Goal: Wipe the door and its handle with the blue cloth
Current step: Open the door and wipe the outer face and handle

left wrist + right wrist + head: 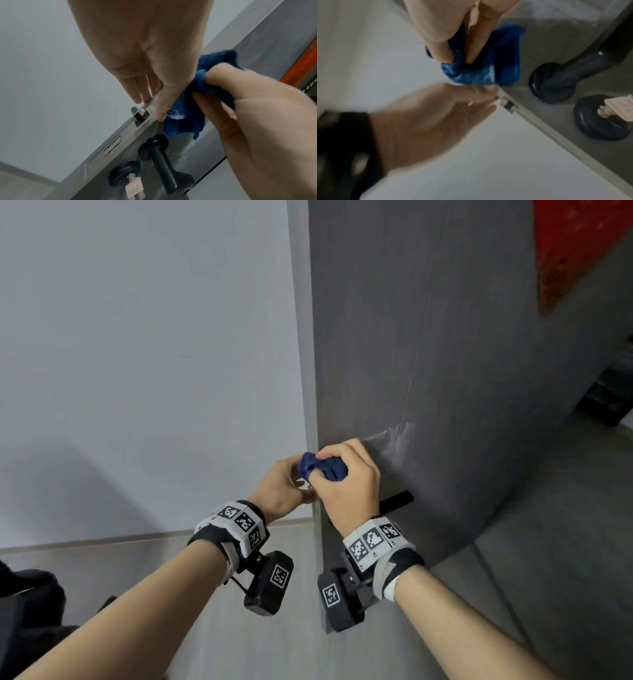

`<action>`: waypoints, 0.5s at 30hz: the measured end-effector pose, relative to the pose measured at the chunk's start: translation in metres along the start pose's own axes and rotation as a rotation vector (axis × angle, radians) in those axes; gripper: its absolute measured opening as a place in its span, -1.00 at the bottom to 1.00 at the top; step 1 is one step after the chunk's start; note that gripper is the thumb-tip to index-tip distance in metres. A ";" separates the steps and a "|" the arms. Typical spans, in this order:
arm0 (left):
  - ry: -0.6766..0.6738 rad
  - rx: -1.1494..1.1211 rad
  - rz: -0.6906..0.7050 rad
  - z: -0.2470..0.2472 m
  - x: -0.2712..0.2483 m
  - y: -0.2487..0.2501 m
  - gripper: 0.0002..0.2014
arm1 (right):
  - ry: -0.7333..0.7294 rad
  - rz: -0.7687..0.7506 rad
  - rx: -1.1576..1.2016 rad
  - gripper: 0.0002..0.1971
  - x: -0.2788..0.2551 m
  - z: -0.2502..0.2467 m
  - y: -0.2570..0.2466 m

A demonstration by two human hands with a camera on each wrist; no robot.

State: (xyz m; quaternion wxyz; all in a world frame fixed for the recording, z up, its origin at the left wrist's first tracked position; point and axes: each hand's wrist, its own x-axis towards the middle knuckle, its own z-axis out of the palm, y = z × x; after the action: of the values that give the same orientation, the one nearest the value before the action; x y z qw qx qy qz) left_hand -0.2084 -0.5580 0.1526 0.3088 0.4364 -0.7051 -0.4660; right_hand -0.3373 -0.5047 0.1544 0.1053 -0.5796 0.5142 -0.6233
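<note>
The grey door [445, 354] stands open with its edge toward me. My right hand [346, 484] grips the bunched blue cloth [322, 467] and holds it against the door face close to the edge, just above the black lever handle [397, 501]. In the left wrist view the cloth [185, 121] hangs a little above the handle's round base [154, 146]. My left hand [284, 487] holds the door's edge, with its fingers [139, 97] behind the edge above the latch [140, 115] and its thumb beside the cloth.
A key with a paper tag [133, 188] sits in the black lock cylinder [604, 119] below the handle. A white wall [137, 337] lies to the left. A red poster [575, 244] hangs on the door. Dark objects [609, 392] stand on the floor at right.
</note>
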 end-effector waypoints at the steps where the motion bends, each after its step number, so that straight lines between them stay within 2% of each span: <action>1: -0.018 -0.006 -0.030 0.000 -0.001 0.001 -0.54 | 0.018 -0.002 0.008 -0.80 0.006 -0.007 0.001; 3: -0.052 0.005 -0.048 -0.001 -0.003 0.003 -0.39 | 0.106 0.025 -0.013 -0.79 0.018 -0.024 0.013; 4: -0.065 0.008 -0.048 -0.001 -0.003 0.003 -0.36 | 0.194 0.089 -0.020 -0.79 0.026 -0.033 0.023; 7: -0.064 0.004 -0.070 -0.001 -0.003 0.003 -0.34 | 0.407 0.308 -0.032 -0.78 0.049 -0.056 0.050; 9: -0.050 -0.001 -0.076 0.000 -0.004 0.006 -0.37 | 0.438 0.320 -0.046 -0.77 0.050 -0.056 0.051; 11: -0.043 -0.029 -0.080 0.001 -0.003 0.010 -0.43 | 0.369 0.226 -0.030 -0.77 0.037 -0.042 0.036; 15: -0.055 -0.006 -0.132 -0.004 0.001 0.023 -0.56 | 0.087 0.013 0.023 -0.77 0.005 -0.008 0.006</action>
State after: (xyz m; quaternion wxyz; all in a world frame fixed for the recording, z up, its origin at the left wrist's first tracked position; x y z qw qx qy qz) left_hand -0.2132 -0.5555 0.1752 0.2589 0.4680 -0.6816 -0.4993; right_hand -0.3483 -0.5063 0.1547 0.0934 -0.5474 0.5148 -0.6532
